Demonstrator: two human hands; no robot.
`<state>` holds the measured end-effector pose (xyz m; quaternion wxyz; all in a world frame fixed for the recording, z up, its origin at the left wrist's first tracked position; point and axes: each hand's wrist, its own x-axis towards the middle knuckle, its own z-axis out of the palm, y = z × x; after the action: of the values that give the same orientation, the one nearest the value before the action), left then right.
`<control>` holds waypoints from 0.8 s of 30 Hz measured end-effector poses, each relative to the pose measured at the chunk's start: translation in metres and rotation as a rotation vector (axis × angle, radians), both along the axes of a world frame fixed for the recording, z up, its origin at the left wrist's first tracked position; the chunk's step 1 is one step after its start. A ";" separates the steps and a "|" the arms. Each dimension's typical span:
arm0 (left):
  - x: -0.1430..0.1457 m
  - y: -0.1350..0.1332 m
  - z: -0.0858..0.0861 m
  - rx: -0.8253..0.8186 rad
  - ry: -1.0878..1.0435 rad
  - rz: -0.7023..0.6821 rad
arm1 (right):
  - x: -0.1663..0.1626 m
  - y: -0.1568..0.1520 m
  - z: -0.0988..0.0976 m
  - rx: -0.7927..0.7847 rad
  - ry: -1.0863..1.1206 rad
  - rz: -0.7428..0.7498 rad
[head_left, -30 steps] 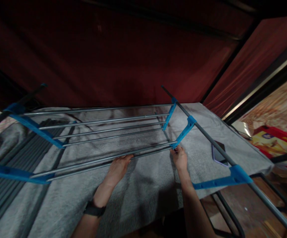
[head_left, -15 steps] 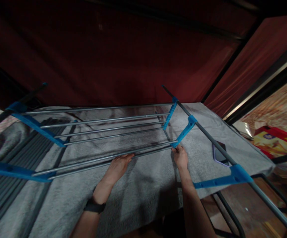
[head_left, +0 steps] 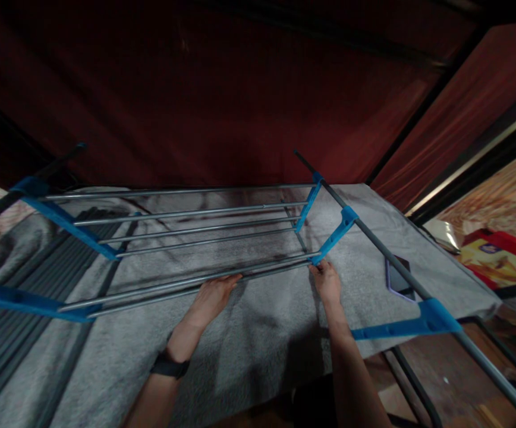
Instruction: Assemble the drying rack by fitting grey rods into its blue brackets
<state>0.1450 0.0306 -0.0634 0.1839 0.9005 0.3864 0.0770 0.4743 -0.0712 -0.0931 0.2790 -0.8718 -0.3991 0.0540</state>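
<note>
A rack frame of grey metal tubes and blue plastic brackets lies across the grey cloth in front of me. My left hand (head_left: 216, 295) is closed round the nearest metal tube (head_left: 276, 271), a little right of its middle. At that tube's right end, my right hand (head_left: 327, 282) pinches the lower tip of a blue bracket (head_left: 329, 244); its fingertips are partly hidden there. The bracket slopes up to a long side pole (head_left: 378, 244). Another blue bracket (head_left: 392, 328) on the same pole has no tubes in it. At the left, a blue bracket (head_left: 30, 303) carries the tubes' other ends.
Several loose grey tubes (head_left: 30, 285) lie side by side on the left of the cloth (head_left: 258, 333). A phone (head_left: 399, 276) rests under the side pole. On the right stand a red and yellow box (head_left: 499, 255) and a dark metal frame (head_left: 414, 386). Dark red fabric (head_left: 240, 107) hangs behind.
Both hands keep their places on the rack. The view has shifted slightly, and the rack looks unchanged.
</note>
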 end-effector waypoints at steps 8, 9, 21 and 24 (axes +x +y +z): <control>-0.001 0.000 -0.001 -0.001 -0.009 -0.001 | -0.001 0.002 0.000 -0.003 -0.045 -0.007; 0.000 -0.001 -0.001 0.000 -0.003 0.002 | -0.001 0.002 0.000 -0.006 -0.045 -0.006; 0.000 -0.003 -0.001 0.046 -0.022 -0.028 | -0.003 0.001 -0.001 -0.019 -0.051 -0.021; 0.000 -0.003 -0.001 0.038 -0.039 -0.017 | -0.003 0.000 -0.002 -0.022 -0.063 -0.011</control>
<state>0.1452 0.0277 -0.0640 0.1750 0.9055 0.3733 0.1004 0.4709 -0.0708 -0.0949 0.2569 -0.8782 -0.4024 0.0292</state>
